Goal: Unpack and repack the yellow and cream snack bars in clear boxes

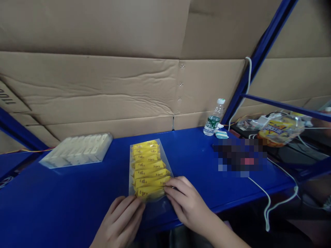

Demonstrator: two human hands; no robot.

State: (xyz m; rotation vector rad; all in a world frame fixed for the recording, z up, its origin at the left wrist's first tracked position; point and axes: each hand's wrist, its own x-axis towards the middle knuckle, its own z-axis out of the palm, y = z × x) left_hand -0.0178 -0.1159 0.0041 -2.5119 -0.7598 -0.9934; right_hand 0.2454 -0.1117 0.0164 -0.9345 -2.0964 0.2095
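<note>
A row of yellow packets (pixel 148 165) with dark print lies overlapped on the blue table, one behind another, with a clear plastic bag or sheet (pixel 131 187) showing around their edges. My left hand (pixel 121 220) is closed at the near left corner, its fingertips on the left end of the nearest packet. On the other side, my right hand (pixel 184 199) pinches the right ends of the nearest packets, thumb below and fingers above. The fingertips of both hands are partly hidden against the packets.
A clear pack of pale packets (pixel 80 150) lies at the back left of the blue table (pixel 64 199). A water bottle (pixel 214 119) stands at the back right, near a blurred-out object (pixel 240 155), a white cable (pixel 263 193) and a plastic jar (pixel 281 131). Cardboard (pixel 90 86) walls the back.
</note>
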